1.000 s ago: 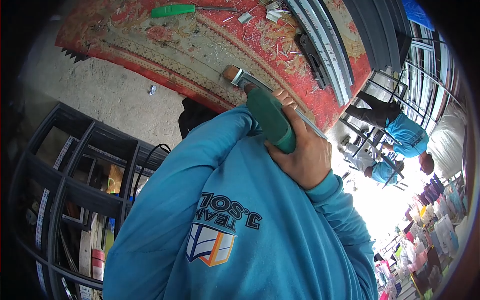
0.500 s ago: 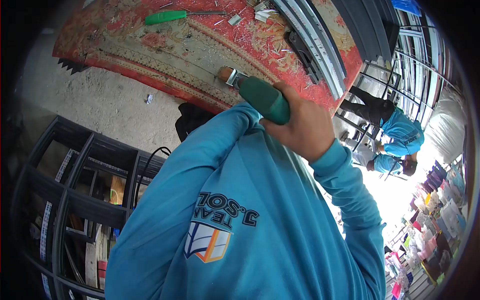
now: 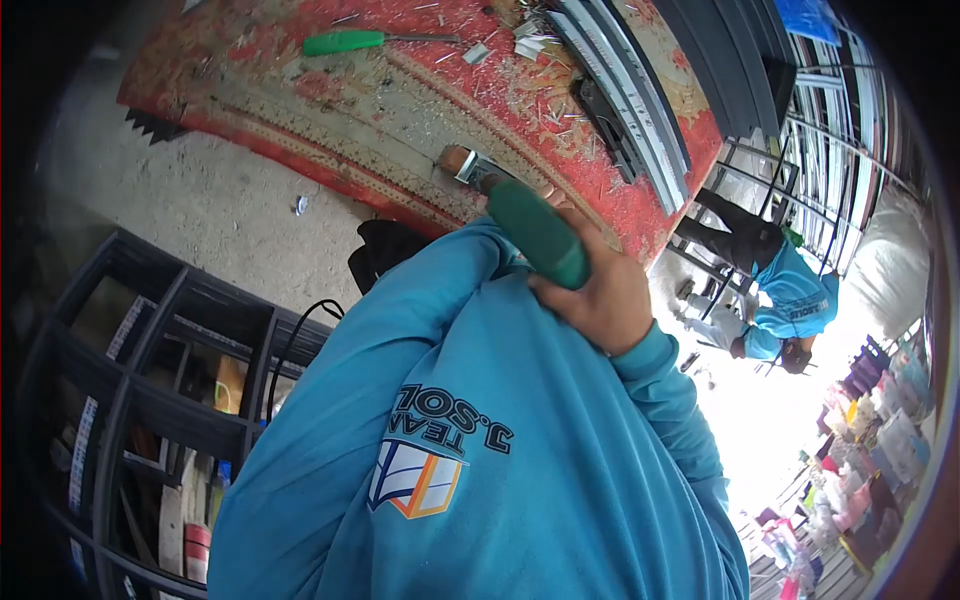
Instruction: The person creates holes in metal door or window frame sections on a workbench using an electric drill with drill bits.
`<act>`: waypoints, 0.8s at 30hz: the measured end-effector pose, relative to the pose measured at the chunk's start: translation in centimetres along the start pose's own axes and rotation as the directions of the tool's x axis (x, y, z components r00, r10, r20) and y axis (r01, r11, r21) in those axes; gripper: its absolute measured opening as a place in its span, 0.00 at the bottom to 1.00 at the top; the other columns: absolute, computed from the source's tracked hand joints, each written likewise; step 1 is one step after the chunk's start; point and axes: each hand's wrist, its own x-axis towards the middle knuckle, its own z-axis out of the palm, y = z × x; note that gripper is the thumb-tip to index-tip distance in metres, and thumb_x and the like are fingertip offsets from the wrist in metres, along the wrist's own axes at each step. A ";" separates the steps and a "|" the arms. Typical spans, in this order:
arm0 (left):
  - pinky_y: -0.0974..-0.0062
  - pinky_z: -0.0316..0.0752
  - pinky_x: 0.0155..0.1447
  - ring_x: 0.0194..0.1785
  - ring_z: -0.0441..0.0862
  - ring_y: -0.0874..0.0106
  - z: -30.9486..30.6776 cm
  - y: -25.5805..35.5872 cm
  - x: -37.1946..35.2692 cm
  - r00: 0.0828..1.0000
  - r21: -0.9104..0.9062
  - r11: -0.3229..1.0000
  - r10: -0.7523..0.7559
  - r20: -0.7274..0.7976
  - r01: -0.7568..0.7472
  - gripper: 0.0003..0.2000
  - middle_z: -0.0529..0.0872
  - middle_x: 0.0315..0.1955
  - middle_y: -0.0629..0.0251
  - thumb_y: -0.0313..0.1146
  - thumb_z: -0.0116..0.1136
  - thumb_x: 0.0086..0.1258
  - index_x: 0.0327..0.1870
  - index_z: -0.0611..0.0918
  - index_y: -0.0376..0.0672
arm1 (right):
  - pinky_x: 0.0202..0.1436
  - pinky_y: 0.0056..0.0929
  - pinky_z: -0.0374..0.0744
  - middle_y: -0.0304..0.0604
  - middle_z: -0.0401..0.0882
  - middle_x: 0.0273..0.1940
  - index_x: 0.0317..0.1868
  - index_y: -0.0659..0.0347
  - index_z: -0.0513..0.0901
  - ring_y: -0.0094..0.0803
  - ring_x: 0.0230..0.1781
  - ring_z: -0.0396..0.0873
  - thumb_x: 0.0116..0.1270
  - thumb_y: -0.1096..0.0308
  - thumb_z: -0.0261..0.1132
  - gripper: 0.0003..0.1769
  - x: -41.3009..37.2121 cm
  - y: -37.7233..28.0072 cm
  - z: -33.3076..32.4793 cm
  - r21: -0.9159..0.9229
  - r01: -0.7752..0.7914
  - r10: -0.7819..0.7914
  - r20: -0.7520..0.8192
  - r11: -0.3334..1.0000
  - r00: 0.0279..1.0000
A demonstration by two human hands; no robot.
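My right hand [image 3: 607, 298] is wrapped around the thick green body of a tool [image 3: 537, 232]. Its far end narrows to a silver metal part beside a small brown piece [image 3: 455, 160], low over the patterned red cloth [image 3: 330, 130]. From the left, my left sleeve [image 3: 440, 265] reaches in under the tool. My left hand lies mostly hidden behind the green body and my right hand, and I cannot tell what its fingers do. A few fingertips [image 3: 552, 194] show just past the tool.
On the cloth-covered table lie a green-handled tool [image 3: 345, 42], small offcuts [image 3: 530, 42], shavings and long metal profiles [image 3: 630, 100]. A dark slatted frame [image 3: 125, 390] stands at lower left. At right, a person in blue [image 3: 795, 290] bends near racks of long bars [image 3: 850, 130].
The green tool and my right hand have shifted slightly down and to the right in view. Fingertips now show beyond the tool. The person at right has moved a little.
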 end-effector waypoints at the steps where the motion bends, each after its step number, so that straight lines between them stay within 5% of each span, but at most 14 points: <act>1: 0.53 0.69 0.74 0.68 0.79 0.58 0.0 0.8 -0.4 1.000 -0.002 1.000 0.006 0.025 -0.006 0.30 0.84 0.62 0.56 0.50 0.63 0.68 0.70 0.79 0.46 | 0.52 0.45 0.85 0.58 0.90 0.44 0.70 0.60 0.76 0.53 0.47 0.90 0.56 0.57 0.80 0.42 0.1 -1.1 -0.4 -0.047 -0.031 0.034 0.073 0.998 0.997; 4: 0.53 0.70 0.73 0.66 0.80 0.57 -0.7 0.9 0.4 0.995 -0.010 1.000 0.012 0.097 -0.012 0.31 0.85 0.61 0.56 0.50 0.65 0.67 0.70 0.79 0.46 | 0.57 0.39 0.84 0.54 0.90 0.47 0.69 0.64 0.77 0.42 0.50 0.90 0.58 0.61 0.79 0.40 0.3 0.1 -1.3 -0.044 -0.036 0.040 0.076 0.998 0.996; 7: 0.53 0.71 0.72 0.65 0.81 0.57 -1.0 1.8 0.4 0.989 -0.010 1.000 -0.024 0.146 0.025 0.31 0.86 0.59 0.56 0.50 0.67 0.66 0.69 0.80 0.47 | 0.57 0.35 0.82 0.48 0.89 0.49 0.65 0.69 0.79 0.31 0.50 0.85 0.60 0.64 0.78 0.34 -0.4 1.1 -3.1 0.312 -0.021 0.017 0.014 0.950 1.000; 14: 0.53 0.73 0.70 0.63 0.84 0.57 -2.0 3.3 2.4 0.965 0.053 0.992 -0.125 0.232 0.116 0.32 0.89 0.56 0.56 0.51 0.72 0.62 0.67 0.82 0.48 | 0.52 0.31 0.82 0.45 0.88 0.45 0.61 0.69 0.81 0.28 0.45 0.85 0.61 0.66 0.78 0.29 -7.4 5.4 -4.0 0.580 -0.091 0.231 -0.172 0.809 0.958; 17: 0.53 0.75 0.70 0.62 0.85 0.57 -2.7 3.2 3.8 0.957 0.136 0.983 -0.152 0.246 0.121 0.33 0.90 0.55 0.56 0.52 0.74 0.61 0.66 0.82 0.48 | 0.52 0.31 0.83 0.47 0.89 0.46 0.62 0.70 0.81 0.31 0.43 0.86 0.62 0.61 0.79 0.32 -10.2 7.9 -3.8 0.725 -0.143 0.404 -0.199 0.673 0.893; 19: 0.53 0.75 0.69 0.61 0.86 0.56 -3.9 2.3 5.5 0.950 0.183 0.976 -0.162 0.265 0.115 0.33 0.91 0.54 0.56 0.52 0.76 0.60 0.66 0.83 0.48 | 0.42 0.28 0.84 0.48 0.89 0.42 0.61 0.69 0.80 0.30 0.37 0.87 0.62 0.62 0.79 0.31 -12.0 8.5 -4.3 0.790 -0.200 0.538 -0.186 0.579 0.822; 21: 0.53 0.77 0.67 0.60 0.87 0.55 -3.7 1.9 6.3 0.951 0.145 0.980 -0.172 0.257 0.138 0.36 0.91 0.53 0.56 0.52 0.79 0.54 0.65 0.83 0.49 | 0.38 0.28 0.84 0.49 0.88 0.41 0.60 0.69 0.80 0.30 0.33 0.86 0.62 0.62 0.78 0.30 -13.4 8.7 -4.4 0.855 -0.099 0.590 -0.263 0.509 0.763; 24: 0.54 0.82 0.59 0.57 0.89 0.56 -4.5 1.5 5.9 0.979 0.102 0.988 -0.129 0.154 0.115 0.38 0.92 0.51 0.57 0.53 0.83 0.49 0.64 0.84 0.51 | 0.35 0.30 0.85 0.49 0.88 0.39 0.60 0.69 0.80 0.33 0.31 0.87 0.64 0.60 0.76 0.29 -14.6 8.9 -4.2 0.897 0.113 0.728 -0.415 0.427 0.546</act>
